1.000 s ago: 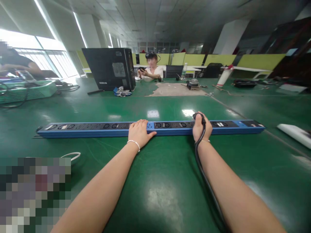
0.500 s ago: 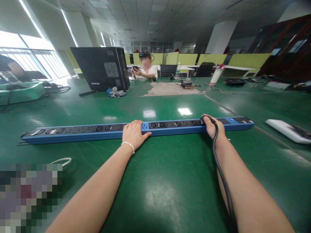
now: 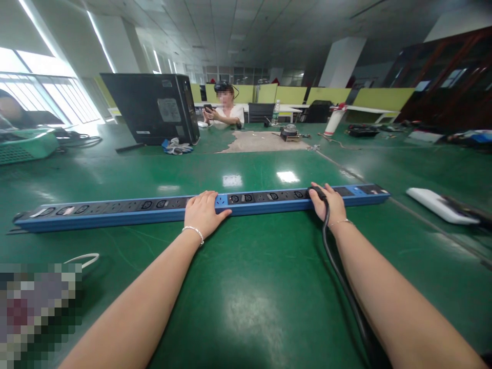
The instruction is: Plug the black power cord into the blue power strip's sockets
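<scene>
A long blue power strip with a row of black sockets lies crosswise on the green table. My left hand rests over its middle, fingers across the top and thumb along the front side. Farther right, my right hand grips a black plug at the strip's top face, thumb on the near side. Fingers hide part of the plug, so I cannot tell whether it sits in a socket. From it a black power cord runs down toward me beside my right forearm.
A black computer case stands at the back left, with gloves beside it. Left is a green basket; right, a white object with dark cables. Across the table a person holds a phone.
My right hand has tipped the plug so that it now points down at the strip. My left hand stays on the strip. The whole view has shifted slightly.
</scene>
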`<state>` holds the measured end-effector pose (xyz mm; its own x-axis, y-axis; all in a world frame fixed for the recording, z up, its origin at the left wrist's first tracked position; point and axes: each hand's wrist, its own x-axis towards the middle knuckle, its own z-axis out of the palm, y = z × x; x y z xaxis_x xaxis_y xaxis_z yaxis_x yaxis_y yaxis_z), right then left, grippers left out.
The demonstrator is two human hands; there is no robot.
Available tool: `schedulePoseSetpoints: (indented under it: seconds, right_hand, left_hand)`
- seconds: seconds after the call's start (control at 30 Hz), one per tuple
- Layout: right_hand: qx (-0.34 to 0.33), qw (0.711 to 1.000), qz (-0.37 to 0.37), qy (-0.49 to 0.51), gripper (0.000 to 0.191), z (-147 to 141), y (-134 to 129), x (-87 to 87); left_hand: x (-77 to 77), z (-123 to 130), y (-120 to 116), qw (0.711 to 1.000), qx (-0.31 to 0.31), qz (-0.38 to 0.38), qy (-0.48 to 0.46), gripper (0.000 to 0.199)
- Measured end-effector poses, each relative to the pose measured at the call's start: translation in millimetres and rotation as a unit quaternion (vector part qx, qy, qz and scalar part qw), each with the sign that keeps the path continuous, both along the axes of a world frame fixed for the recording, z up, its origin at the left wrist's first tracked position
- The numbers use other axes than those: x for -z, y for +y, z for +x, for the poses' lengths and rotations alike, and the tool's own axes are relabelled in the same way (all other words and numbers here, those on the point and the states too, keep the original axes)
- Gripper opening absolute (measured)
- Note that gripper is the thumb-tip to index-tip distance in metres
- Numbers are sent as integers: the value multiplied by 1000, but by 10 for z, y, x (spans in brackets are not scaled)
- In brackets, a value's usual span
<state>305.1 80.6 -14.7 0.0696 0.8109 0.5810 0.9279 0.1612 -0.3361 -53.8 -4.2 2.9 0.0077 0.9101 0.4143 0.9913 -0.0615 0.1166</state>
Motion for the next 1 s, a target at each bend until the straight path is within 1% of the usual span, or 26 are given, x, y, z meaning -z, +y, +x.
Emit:
schedulePoseSetpoints:
  seconds: [0.2, 0.3, 0.37, 0.4, 0.47, 0.5, 0.53, 0.6, 0.7, 0.87, 1.0]
  right_hand:
    - [11, 1000, -5, 17, 41, -49, -35, 28]
    - [-7, 998, 14, 56, 36, -102, -29, 25]
    - [-24, 992, 57, 112, 37, -71, -4, 4]
    - [-25, 984, 88, 153, 39, -23, 12, -12]
    - [-5, 959, 153, 239, 46, 141, 44, -43]
    - [10, 947, 172, 271, 48, 248, 57, -54]
    - [17, 942, 172, 287, 48, 364, 68, -59]
    - [34, 942, 160, 293, 48, 588, 88, -49]
    - [44, 946, 153, 282, 46, 820, 136, 13]
    - [40, 961, 107, 250, 45, 949, 277, 132]
    - [25, 969, 73, 236, 45, 1043, 363, 133]
  left_hand:
    - [-10, 0, -1, 1000, 1, -6, 1, 60]
    - [-6, -7, 0, 1000, -2, -8, 1, 60]
    - [-6, -9, -2, 1000, -4, -8, 5, 60]
    - [-7, -8, -4, 1000, -5, -8, 7, 60]
    - [-11, -6, -6, 1000, -6, -8, 11, 61]
    - [-14, -4, -7, 1000, -6, -8, 13, 61]
    - [-16, -3, -7, 1000, -6, -9, 14, 61]
    - [-17, -1, -6, 1000, -7, -10, 18, 61]
    - [-13, -3, -3, 1000, -12, -12, 23, 61]
    - [-12, -8, 0, 1000, -12, -12, 26, 60]
    - [-12, -8, -1, 1000, -10, -12, 23, 60]
